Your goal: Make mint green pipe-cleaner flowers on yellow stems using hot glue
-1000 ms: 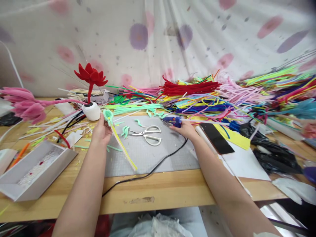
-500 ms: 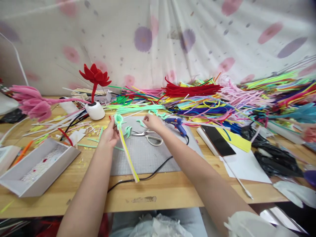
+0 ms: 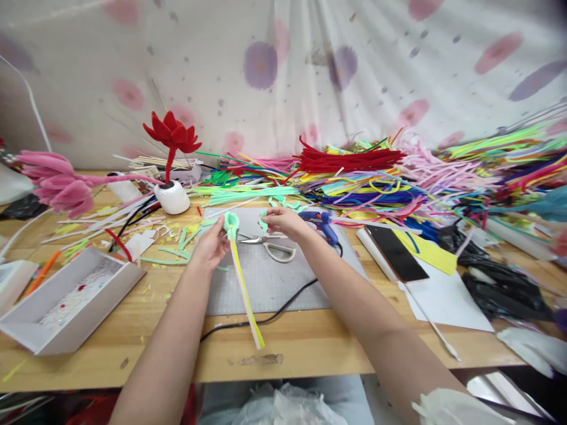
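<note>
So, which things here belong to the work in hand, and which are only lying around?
Likely in the job:
green loop with yellow-white stem, in left hand
curled green piece, in right hand
glue gun
scissors

Apparently lying about:
smartphone
red flower
pink flower

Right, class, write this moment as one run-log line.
left hand: holds mint-green piece with yellow-white stem | right hand: pinches mint-green curl | scissors: on mat | glue gun: unheld

White-handled metal scissors: partly hidden behind right hand. Light-blue fuzzy bundle: cut off by right edge.
</note>
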A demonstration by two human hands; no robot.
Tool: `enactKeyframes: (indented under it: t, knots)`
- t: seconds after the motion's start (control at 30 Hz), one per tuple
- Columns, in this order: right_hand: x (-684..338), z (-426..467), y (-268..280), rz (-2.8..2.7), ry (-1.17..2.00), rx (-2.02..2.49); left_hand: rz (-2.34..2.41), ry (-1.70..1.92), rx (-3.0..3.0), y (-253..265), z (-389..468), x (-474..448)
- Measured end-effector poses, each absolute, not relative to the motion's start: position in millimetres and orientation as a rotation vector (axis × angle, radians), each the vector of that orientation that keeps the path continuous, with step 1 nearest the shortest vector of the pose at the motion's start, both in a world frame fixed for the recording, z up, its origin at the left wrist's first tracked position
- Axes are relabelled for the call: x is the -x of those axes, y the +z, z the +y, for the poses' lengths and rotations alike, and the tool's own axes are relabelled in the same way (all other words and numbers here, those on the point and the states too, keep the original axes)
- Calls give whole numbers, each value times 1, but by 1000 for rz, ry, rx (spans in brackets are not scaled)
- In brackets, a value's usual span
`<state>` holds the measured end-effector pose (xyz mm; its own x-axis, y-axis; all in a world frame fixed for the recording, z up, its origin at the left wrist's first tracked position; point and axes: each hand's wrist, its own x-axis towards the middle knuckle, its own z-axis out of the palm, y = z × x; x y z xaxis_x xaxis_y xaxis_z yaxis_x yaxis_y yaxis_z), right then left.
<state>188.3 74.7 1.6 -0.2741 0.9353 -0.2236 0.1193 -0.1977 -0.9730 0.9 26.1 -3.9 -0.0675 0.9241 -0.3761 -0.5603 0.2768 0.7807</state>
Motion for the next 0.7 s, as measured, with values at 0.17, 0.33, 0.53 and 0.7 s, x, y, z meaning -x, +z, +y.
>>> enactKeyframes:
  t: [0.17,0.33,0.53,0.7]
  knots:
    - [-208,55,4,-1279,1507,1221,1073,1184,-628,0,22,-23]
    - [-209,52,11,-1560,1232,1345,1104,1142,-758,8,16,-41]
    - [-204,44,42,-1946,714,1535,1127,1121,-822,15,15,-46]
    - [-200,45,56,-2095,681,1623,1198,1114,-834,14,17,-44]
